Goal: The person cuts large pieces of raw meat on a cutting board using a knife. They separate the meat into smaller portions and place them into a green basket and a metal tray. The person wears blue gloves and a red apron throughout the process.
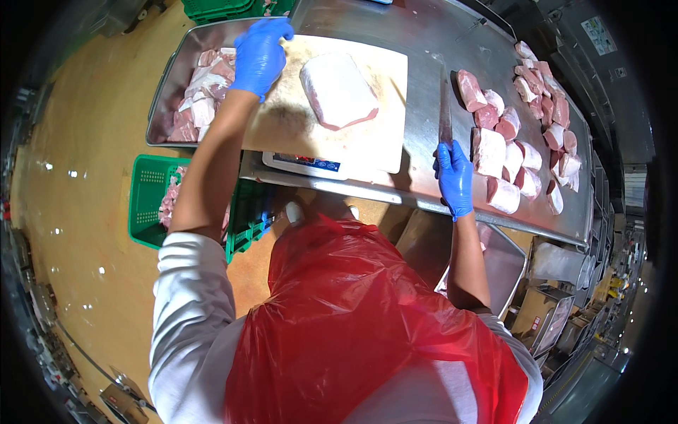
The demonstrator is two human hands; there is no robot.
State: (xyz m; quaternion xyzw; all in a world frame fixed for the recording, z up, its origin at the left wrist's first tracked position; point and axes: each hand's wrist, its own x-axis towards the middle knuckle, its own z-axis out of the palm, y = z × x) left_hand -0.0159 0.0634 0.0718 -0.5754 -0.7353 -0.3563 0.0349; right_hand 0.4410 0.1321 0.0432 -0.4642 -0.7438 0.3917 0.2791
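Note:
My left hand (260, 55), in a blue glove, is over the cutting board's upper left corner beside a steel tray (169, 92) of meat pieces, fingers apart and slightly curled, holding nothing visible. A large pale slab of pork (337, 88) lies on the white board (385, 148), which rests on a scale (300, 164). My right hand (455, 177), also gloved, grips a long knife (445, 106), blade pointing away from me, right of the board. Cut pork pieces (489, 150) lie in rows beside it on the steel table (424, 42).
Green crates stand on the floor below the tray (145, 198) and at the top edge (212, 8). A steel bin (505, 268) sits under the table's right part, near cardboard boxes (537, 321). My red apron fills the lower middle.

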